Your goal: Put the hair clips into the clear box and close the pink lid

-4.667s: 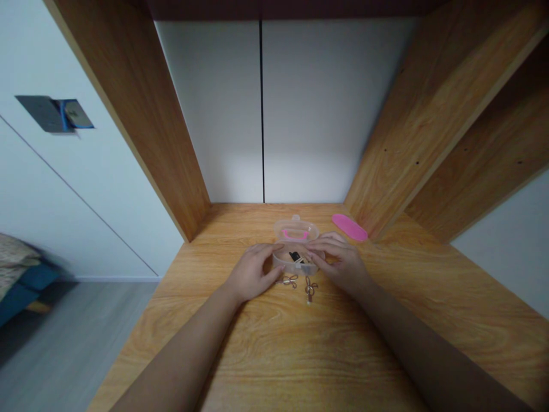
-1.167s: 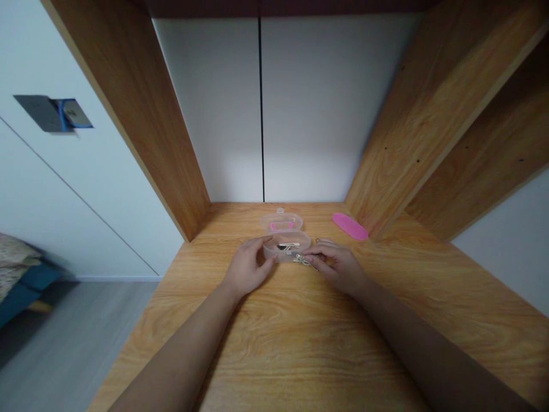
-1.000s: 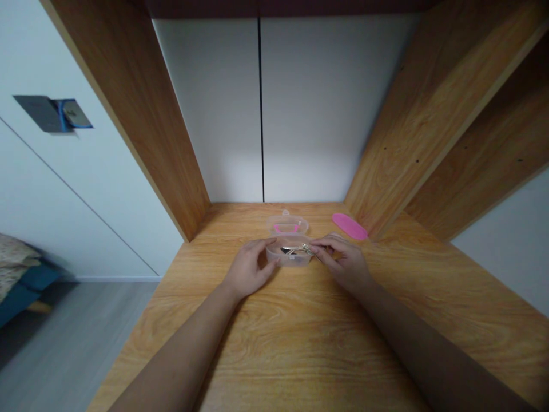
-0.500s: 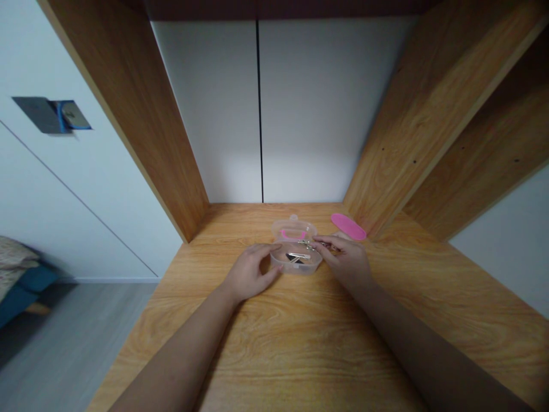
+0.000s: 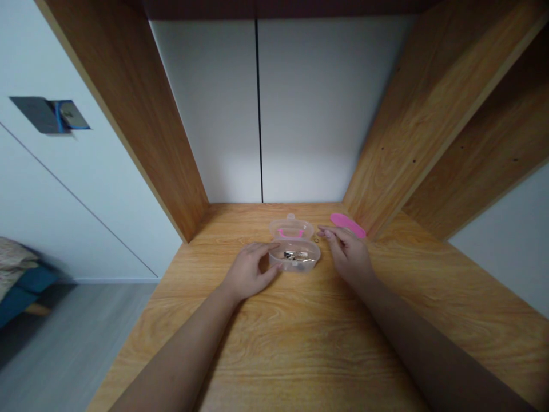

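A small clear plastic box (image 5: 315, 262) lies on the wooden tabletop with its hinged lid tipped back; the lid has a pink handle (image 5: 291, 233). Inside the box are several small metal pieces (image 5: 295, 256), too small to name, and something dark. My left hand (image 5: 249, 272) grips the box's left wall between thumb and fingers. To the right of the box, my right hand (image 5: 349, 252) has its thumb and fingers drawn together. A small ring-like thing (image 5: 316, 240) shows just below those fingertips; whether they hold anything is hidden.
A pink oval piece (image 5: 348, 224) lies behind my right hand, close to the right wooden panel (image 5: 398, 137). Another wooden panel (image 5: 141, 114) rises on the left, and a white back panel (image 5: 309, 114) stands behind the box. An uncovered wall socket (image 5: 51, 115) is at far left.
My right hand has moved from over the box to its right side. Metal pieces it held have been let go and lie in the box. My left hand stays on the box, which shifted slightly left.
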The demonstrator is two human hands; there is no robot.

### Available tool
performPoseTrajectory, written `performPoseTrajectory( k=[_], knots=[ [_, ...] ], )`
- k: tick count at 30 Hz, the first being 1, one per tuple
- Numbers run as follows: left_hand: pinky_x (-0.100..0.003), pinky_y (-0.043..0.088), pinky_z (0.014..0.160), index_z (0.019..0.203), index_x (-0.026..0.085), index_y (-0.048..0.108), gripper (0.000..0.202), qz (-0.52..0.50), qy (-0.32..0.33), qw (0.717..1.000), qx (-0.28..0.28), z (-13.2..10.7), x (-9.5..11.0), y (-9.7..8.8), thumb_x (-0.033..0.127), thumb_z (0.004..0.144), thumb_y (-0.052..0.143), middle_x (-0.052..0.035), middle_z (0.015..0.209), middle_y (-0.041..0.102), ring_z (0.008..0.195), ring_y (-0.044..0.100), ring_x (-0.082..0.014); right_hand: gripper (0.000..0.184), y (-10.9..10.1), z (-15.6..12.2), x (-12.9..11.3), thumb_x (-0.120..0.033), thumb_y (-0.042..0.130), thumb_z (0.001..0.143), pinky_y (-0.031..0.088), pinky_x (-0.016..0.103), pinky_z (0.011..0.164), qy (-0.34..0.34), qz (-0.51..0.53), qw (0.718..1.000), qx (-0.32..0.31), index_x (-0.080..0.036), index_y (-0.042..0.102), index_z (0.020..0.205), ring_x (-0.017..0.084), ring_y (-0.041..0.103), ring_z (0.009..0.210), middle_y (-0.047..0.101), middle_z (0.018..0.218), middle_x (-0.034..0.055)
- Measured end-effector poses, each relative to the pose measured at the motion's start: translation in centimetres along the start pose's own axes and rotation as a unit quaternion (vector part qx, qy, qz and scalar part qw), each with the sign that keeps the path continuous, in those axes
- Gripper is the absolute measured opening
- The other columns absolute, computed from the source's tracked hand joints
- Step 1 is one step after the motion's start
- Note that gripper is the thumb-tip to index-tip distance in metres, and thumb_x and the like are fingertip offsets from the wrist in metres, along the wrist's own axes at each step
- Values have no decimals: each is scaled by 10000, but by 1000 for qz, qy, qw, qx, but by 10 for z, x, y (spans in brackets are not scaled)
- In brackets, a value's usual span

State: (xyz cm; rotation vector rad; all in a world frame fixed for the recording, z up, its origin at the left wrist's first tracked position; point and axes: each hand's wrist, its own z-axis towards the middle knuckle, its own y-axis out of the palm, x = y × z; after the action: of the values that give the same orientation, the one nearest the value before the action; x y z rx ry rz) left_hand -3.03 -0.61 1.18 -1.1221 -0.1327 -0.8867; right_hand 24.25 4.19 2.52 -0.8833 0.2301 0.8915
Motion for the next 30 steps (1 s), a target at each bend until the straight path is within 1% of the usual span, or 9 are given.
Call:
performPoseTrajectory(
  k=[2, 4, 8, 13, 19, 22, 26, 28, 30],
  knots=[
    [-441, 509, 995, 1257, 206, 631, 405, 12, -15, 1000, 24, 0, -3, 0, 313, 868, 666, -89, 1191, 723, 1096, 667, -264, 324, 1, 2, 12, -317, 455, 987, 506, 437, 930, 46, -26, 998, 21, -199, 670, 1199, 261, 664, 1007, 737, 1088, 108],
    [-443, 509, 1004, 1246, 214, 639, 395, 22, -30, 998, 50, 0, -6, 1, 306, 864, 670, -81, 1204, 724, 1107, 668, -264, 354, 2, 3, 26, -271, 478, 948, 499, 455, 944, 65, -67, 996, 6, -169, 636, 1249, 266, 660, 987, 727, 1080, 120],
    [-442, 525, 989, 1226, 209, 658, 392, 35, -49, 995, 81, 0, -10, 1, 304, 847, 688, -91, 1189, 732, 1089, 684, -268, 330, 5, 1, 45, -190, 499, 895, 473, 460, 976, 70, -163, 982, -60, -164, 693, 1160, 281, 627, 1049, 708, 1141, 131],
    [-434, 530, 976, 1209, 217, 666, 371, 32, -49, 995, 78, 1, -8, 2, 309, 850, 692, -74, 1168, 740, 1066, 688, -258, 275, 5, -1, 43, -193, 538, 892, 431, 479, 995, 62, -214, 968, -111, -235, 775, 1026, 302, 569, 1107, 700, 1102, 105],
    [-431, 528, 981, 1192, 216, 671, 355, 27, -47, 996, 70, 1, -6, 2, 302, 848, 693, -68, 1167, 741, 1073, 684, -257, 225, 8, -5, 36, -245, 605, 879, 398, 494, 993, 41, -206, 970, -121, -305, 793, 987, 309, 522, 1142, 655, 1168, 96],
    [-429, 524, 992, 1205, 218, 666, 368, 26, -48, 996, 70, 1, -7, 3, 302, 848, 693, -70, 1183, 736, 1085, 682, -258, 250, 9, -6, 37, -212, 596, 868, 389, 491, 999, 28, -206, 970, -124, -319, 792, 980, 304, 512, 1158, 652, 1179, 86],
    [-431, 524, 995, 1215, 208, 662, 380, 25, -51, 996, 67, 1, -8, 3, 304, 849, 692, -76, 1187, 733, 1092, 680, -259, 306, 4, -2, 41, -131, 539, 855, 416, 460, 989, 38, -215, 970, -106, -282, 795, 926, 285, 553, 1135, 678, 1152, 82],
    [-433, 525, 994, 1214, 202, 662, 382, 23, -51, 996, 66, 1, -8, 3, 302, 846, 695, -78, 1181, 735, 1084, 682, -258, 296, -2, 1, 44, -116, 543, 839, 445, 445, 965, 63, -239, 964, -99, -248, 792, 931, 282, 597, 1080, 710, 1097, 94],
    [-435, 523, 994, 1213, 201, 662, 382, 23, -50, 996, 67, 1, -7, 3, 298, 845, 696, -79, 1180, 735, 1083, 682, -258, 287, -7, 3, 45, -112, 563, 824, 472, 429, 933, 98, -265, 952, -115, -223, 789, 962, 285, 633, 1033, 739, 1052, 106]
  ],
)
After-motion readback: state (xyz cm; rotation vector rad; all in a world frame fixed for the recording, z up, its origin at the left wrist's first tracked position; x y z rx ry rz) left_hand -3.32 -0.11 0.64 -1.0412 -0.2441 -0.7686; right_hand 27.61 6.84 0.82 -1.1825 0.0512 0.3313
